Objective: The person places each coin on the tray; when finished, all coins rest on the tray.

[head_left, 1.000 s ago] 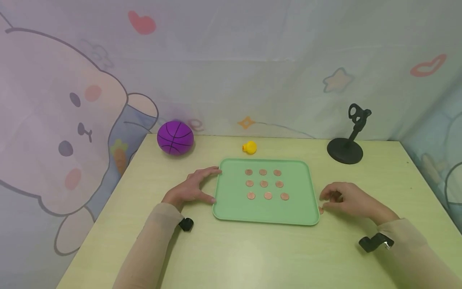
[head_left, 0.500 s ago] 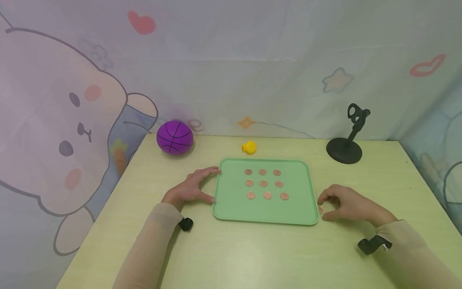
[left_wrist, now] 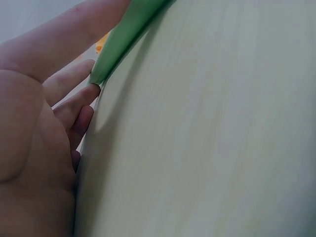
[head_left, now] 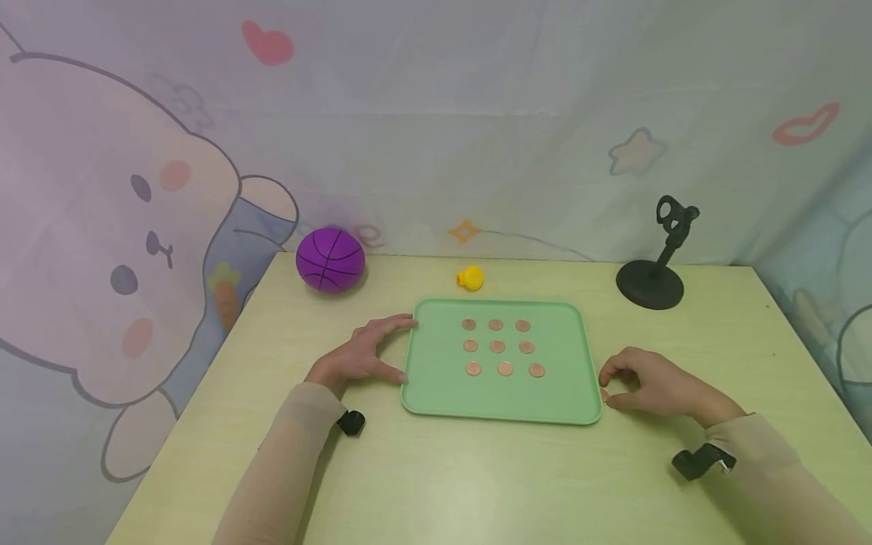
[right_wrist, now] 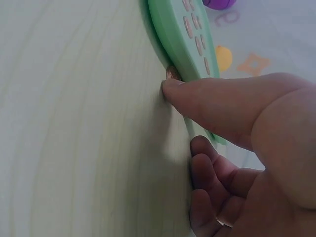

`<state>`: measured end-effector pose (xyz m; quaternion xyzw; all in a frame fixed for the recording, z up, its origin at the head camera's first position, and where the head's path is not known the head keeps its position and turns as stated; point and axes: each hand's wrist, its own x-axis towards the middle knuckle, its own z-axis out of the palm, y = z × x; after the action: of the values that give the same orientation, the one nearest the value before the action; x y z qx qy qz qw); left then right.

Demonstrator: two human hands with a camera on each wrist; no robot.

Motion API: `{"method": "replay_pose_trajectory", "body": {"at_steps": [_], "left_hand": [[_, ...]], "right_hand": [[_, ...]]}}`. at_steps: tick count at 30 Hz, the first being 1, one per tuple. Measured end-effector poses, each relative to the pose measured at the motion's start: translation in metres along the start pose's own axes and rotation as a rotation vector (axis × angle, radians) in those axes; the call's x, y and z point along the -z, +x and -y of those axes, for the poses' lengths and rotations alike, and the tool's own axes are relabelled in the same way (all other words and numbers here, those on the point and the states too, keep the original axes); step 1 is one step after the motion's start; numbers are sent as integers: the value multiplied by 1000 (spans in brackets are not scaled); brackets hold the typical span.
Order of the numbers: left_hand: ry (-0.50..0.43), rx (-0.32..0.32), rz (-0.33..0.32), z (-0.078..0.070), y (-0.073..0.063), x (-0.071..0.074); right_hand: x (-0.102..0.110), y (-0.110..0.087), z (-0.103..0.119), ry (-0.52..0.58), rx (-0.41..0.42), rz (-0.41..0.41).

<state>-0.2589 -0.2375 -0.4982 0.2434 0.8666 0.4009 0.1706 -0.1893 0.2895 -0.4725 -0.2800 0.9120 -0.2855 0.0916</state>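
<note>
A light green tray point(head_left: 436, 397) lies on the table, with several copper coins point(head_left: 497, 347) in rows on it. My left hand point(head_left: 357, 356) is spread at the tray's left side. Its straight thumb and fingertips touch the rim point(left_wrist: 113, 54). Beside the tray's right edge, my right hand point(head_left: 654, 382) is bent around one more copper coin point(right_wrist: 173, 73) on the table. The thumb point(right_wrist: 207, 101) covers part of this coin in the right wrist view; the index fingertip is hidden there. In the head view the coin shows between index finger and thumb.
Behind the tray sits a small yellow bulb-shaped object point(head_left: 471, 278). A purple ball point(head_left: 331, 260) with black lines stands at the back left, a black stand point(head_left: 650, 284) at the back right. A printed cloth point(head_left: 422, 136) hangs behind the table point(head_left: 477, 484).
My right thumb and index finger have first spread apart beside the coin, then the thumb has moved up against it. The left hand and the tray stay where they were.
</note>
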Motion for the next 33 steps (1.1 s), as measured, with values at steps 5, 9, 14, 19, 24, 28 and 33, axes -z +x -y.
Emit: {"method": "replay_pose_trajectory", "body": {"at_steps": [5,9,14,19,24,28,33], "left_hand": [[-4,5,-1,1,0,0],[5,13,5,1,0,0],[5,22,7,1,0,0],[1,21,5,1,0,0],[-10,39,5,1,-1,-1],[-14,36,4,0,-1,-1],[-11,20,-1,0,-1,0]], "right_hand": [[-4,3,-1,-10,10,-21],[-8,4,-2,-18,11,-50],[-9,4,-1,-14,-1,-56],[-5,4,2,12,-13,-28],[-1,6,4,29,-14,14],[0,7,4,30,-16,37],[0,7,4,37,-26,52]]}}
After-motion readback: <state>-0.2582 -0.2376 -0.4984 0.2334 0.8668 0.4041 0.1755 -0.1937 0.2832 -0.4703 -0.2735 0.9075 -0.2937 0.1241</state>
